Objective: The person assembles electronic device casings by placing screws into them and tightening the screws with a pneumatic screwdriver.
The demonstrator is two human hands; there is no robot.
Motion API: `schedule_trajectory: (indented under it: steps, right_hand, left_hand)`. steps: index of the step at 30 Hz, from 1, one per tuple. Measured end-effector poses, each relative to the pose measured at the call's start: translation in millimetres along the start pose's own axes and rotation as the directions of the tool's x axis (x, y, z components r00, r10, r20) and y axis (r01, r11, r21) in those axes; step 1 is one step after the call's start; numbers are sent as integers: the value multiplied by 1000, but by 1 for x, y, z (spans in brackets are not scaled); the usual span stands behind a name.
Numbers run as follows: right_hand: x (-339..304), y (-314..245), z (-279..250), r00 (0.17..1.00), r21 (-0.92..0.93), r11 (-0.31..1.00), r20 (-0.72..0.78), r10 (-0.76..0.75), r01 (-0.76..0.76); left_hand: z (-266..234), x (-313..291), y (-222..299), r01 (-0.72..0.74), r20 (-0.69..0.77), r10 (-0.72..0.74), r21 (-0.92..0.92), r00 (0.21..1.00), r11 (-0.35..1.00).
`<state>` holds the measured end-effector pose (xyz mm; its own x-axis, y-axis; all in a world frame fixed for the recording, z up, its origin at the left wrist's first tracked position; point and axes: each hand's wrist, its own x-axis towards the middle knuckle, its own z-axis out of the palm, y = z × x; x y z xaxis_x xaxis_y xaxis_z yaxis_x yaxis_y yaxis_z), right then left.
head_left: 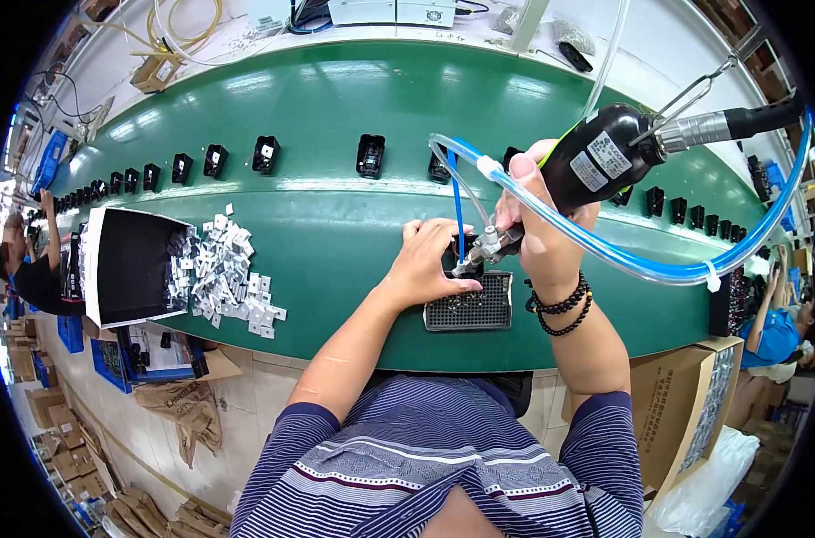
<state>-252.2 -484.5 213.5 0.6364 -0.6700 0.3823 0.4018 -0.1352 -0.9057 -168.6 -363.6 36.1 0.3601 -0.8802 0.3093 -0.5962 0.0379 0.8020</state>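
My right hand (551,229) grips a black powered screwdriver (596,161) with white labels on its body. The tool tilts down to the left, and its metal nozzle (485,244) reaches a black plastic housing (450,260). Fingers and thumb of my left hand (418,267) close around that housing on the green table. The nozzle and my fingers hide most of it, so I cannot tell whether the tip touches. Against the near side of the housing lies a dark tray (468,314) with a grid of small holes. A blue-and-clear tube (605,242) loops across my right wrist.
A row of black housings (370,156) curves along the green table (336,108). At left, a tipped white box (138,305) lies beside a heap of small pale square plates (233,273). A metal hook (694,94) supports the screwdriver. Other people sit at both far ends.
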Motion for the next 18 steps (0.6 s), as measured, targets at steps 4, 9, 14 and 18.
schedule_trajectory:
  steps: [4, 9, 14, 18]
  right_hand:
    - [1, 3, -1, 1000, -14, 1000, 9, -1, 1]
    - [0, 8, -3, 1000, -10, 1000, -8, 15, -15]
    - [-2, 12, -3, 1000, -8, 1000, -11, 12, -12]
    - [-5, 14, 0, 1000, -30, 1000, -7, 7, -8]
  left_hand:
    - [-1, 0, 3, -63, -27, 66, 97, 997, 993]
    - [-2, -1, 6, -20, -15, 22, 92, 1000, 996]
    - [-4, 0, 9, 40, -6, -39, 48, 999, 998]
    - [-1, 0, 3, -36, -38, 40, 93, 998, 995]
